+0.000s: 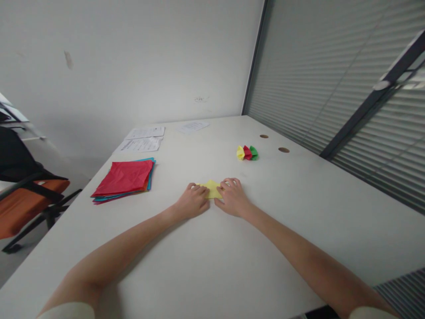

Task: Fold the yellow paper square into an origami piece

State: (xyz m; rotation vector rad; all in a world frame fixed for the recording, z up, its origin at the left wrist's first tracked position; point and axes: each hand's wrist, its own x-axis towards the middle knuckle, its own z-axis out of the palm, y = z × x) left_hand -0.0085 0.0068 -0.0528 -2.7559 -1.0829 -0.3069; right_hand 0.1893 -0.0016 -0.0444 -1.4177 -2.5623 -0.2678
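Note:
A small folded yellow paper (211,188) lies flat on the white table (212,248), near its middle. My left hand (192,201) rests on the paper's left side with curled fingers pressing it down. On the paper's right side my right hand (233,196) presses in the same way, fingers bent over the edge. Both hands grip the sheet between them and most of it is covered.
A stack of coloured paper sheets (124,179), red on top, lies to the left. Three small folded pieces (247,152), yellow, red and green, sit further back right. Printed papers (143,138) lie at the far edge. An orange chair (23,201) stands left. Window blinds (332,88) run along the right.

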